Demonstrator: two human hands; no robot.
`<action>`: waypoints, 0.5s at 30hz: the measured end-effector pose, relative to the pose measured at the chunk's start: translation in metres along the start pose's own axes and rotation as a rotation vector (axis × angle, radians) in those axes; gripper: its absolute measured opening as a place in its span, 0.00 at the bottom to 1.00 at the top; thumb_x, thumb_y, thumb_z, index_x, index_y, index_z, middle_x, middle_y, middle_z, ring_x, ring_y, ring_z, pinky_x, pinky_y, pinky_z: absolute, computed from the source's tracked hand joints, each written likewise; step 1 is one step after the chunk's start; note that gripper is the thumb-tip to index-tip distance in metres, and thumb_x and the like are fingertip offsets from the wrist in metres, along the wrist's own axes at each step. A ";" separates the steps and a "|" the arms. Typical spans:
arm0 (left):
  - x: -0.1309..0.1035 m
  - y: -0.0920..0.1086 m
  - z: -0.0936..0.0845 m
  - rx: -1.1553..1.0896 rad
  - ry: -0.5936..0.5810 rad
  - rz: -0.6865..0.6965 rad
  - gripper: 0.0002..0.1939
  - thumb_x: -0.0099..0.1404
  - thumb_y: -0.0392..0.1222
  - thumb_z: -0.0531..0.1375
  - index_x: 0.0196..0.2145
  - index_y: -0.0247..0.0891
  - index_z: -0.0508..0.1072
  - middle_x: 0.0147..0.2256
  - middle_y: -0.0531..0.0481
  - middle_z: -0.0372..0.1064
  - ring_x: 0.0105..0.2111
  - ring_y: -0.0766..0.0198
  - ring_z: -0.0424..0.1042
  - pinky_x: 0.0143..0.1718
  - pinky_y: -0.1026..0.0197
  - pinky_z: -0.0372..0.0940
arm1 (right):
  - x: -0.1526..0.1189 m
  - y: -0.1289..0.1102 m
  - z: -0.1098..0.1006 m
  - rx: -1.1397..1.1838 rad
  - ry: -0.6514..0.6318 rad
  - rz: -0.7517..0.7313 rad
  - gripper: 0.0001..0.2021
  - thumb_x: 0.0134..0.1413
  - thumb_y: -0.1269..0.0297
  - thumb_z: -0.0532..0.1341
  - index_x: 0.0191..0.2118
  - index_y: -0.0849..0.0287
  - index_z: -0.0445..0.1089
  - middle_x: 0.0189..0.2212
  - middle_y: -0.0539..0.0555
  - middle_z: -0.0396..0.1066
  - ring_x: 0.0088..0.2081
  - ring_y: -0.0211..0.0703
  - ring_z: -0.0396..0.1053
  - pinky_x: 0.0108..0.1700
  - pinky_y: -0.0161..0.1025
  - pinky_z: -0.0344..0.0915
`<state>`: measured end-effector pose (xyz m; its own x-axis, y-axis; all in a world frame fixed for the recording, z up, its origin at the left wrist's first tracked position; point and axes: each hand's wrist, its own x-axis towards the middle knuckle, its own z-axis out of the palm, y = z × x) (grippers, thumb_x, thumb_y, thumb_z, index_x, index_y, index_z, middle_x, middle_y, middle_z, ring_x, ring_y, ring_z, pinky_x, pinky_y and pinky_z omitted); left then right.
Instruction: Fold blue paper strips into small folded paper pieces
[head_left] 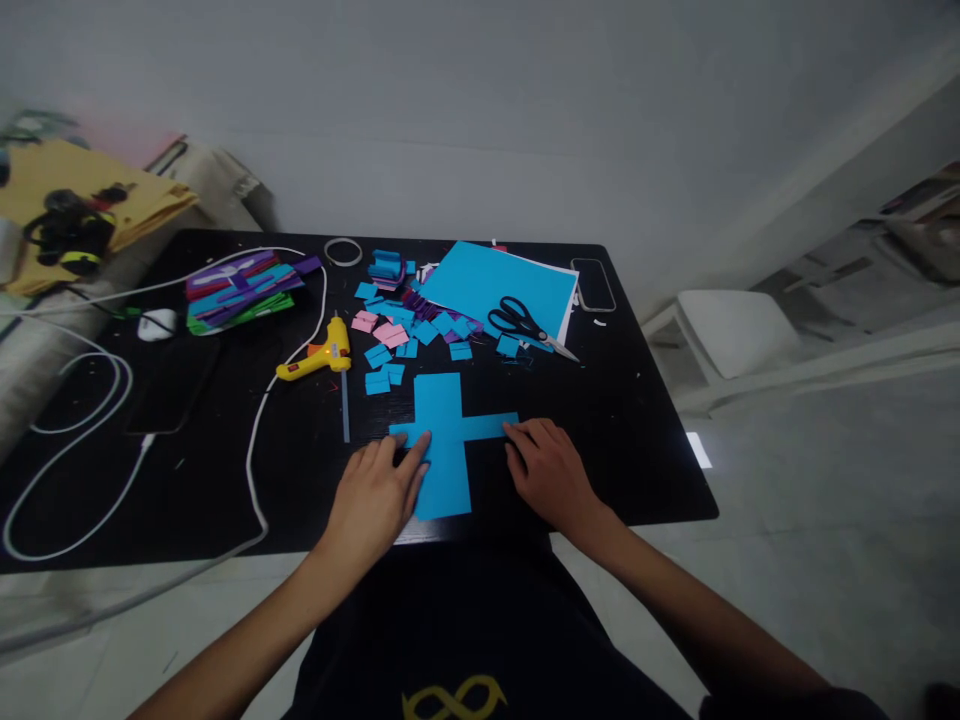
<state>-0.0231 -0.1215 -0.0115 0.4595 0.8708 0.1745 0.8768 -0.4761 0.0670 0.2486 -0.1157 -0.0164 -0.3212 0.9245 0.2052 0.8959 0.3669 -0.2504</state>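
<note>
A blue paper sheet (pixel 442 480) lies upright at the table's near edge, and a narrow blue paper strip (pixel 487 427) runs sideways with it, making a cross shape. My left hand (pixel 379 485) rests on the left arm of the strip and the sheet's left edge, fingers stretched and apart. At the strip's right end is my right hand (pixel 547 468), its index fingertip touching the paper and the thumb apart below. Whether the strip is glued to the sheet I cannot tell. Several small folded blue paper pieces (pixel 425 332) and pink paper pieces (pixel 390 334) lie just beyond.
Black-handled scissors (pixel 517 318) lie on a large blue sheet (pixel 480 275). A yellow glue gun (pixel 322 355) sits left of centre, near a looping white cable (pixel 255 470). Further left are coloured paper strips (pixel 244 290) and a dark phone (pixel 169 390). Another phone (pixel 592 284) lies back right.
</note>
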 end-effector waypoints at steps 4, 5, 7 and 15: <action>0.015 0.022 -0.001 -0.005 0.047 -0.080 0.25 0.76 0.52 0.55 0.64 0.39 0.73 0.47 0.34 0.73 0.50 0.42 0.72 0.56 0.35 0.66 | 0.000 -0.002 0.002 -0.014 0.000 -0.003 0.16 0.71 0.69 0.55 0.56 0.65 0.75 0.46 0.64 0.76 0.48 0.54 0.71 0.48 0.50 0.70; 0.018 0.029 0.000 -0.021 0.055 -0.076 0.25 0.75 0.52 0.56 0.63 0.39 0.73 0.51 0.33 0.72 0.53 0.40 0.71 0.59 0.34 0.64 | 0.000 -0.003 0.002 -0.023 0.000 -0.006 0.16 0.71 0.69 0.55 0.56 0.66 0.75 0.46 0.64 0.76 0.48 0.55 0.71 0.48 0.50 0.70; 0.024 0.042 0.004 -0.057 0.063 -0.057 0.24 0.75 0.50 0.57 0.63 0.39 0.74 0.57 0.32 0.70 0.57 0.38 0.68 0.61 0.34 0.63 | 0.000 -0.004 0.003 -0.044 -0.001 -0.008 0.16 0.71 0.69 0.55 0.56 0.66 0.75 0.46 0.64 0.76 0.49 0.55 0.71 0.48 0.50 0.69; 0.011 0.031 0.006 -0.054 0.065 -0.048 0.24 0.75 0.49 0.57 0.62 0.36 0.74 0.57 0.32 0.71 0.57 0.38 0.69 0.61 0.34 0.62 | -0.001 -0.006 0.001 -0.064 0.021 0.007 0.15 0.71 0.69 0.56 0.56 0.65 0.75 0.46 0.63 0.77 0.48 0.54 0.72 0.48 0.50 0.68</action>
<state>0.0101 -0.1264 -0.0137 0.4057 0.8837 0.2335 0.8878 -0.4417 0.1291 0.2427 -0.1189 -0.0164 -0.3089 0.9244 0.2238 0.9163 0.3523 -0.1907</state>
